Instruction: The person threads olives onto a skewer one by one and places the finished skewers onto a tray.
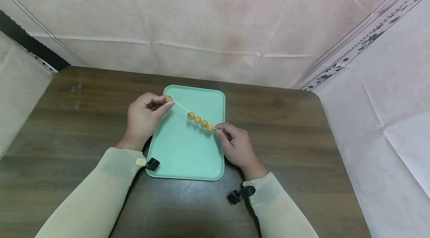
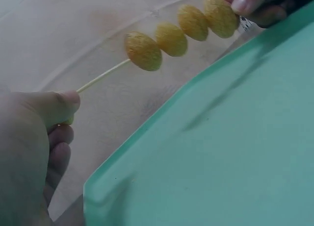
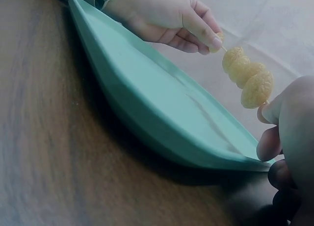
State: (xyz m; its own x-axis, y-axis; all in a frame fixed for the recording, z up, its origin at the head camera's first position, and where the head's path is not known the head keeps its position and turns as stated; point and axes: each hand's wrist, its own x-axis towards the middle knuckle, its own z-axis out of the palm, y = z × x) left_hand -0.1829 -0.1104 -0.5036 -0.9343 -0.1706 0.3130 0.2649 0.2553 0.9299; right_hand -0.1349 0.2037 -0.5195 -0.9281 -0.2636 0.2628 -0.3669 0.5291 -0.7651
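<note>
A thin wooden skewer (image 1: pixel 181 106) slants over a mint-green tray (image 1: pixel 184 159). Several golden-brown balls (image 1: pixel 197 120), wrinkled like fried food balls, sit touching in a row on its right half. At the skewer's upper left end, the left hand (image 1: pixel 142 118) pinches one more such ball (image 1: pixel 169 99) between thumb and fingers; a bare length of stick separates it from the row. The right hand (image 1: pixel 236 146) pinches the skewer just beyond the row's lower end. In the left wrist view, the thumb mostly hides the left hand's ball. The right wrist view shows the row (image 3: pixel 248 79) between both hands.
The tray lies on a dark brown wooden table (image 1: pixel 285 148). Pale patterned cloth (image 1: pixel 201 17) hangs behind the table, and more white cloth (image 1: pixel 386 99) is at the right. Small black devices (image 1: pixel 152 164) are strapped at both wrists.
</note>
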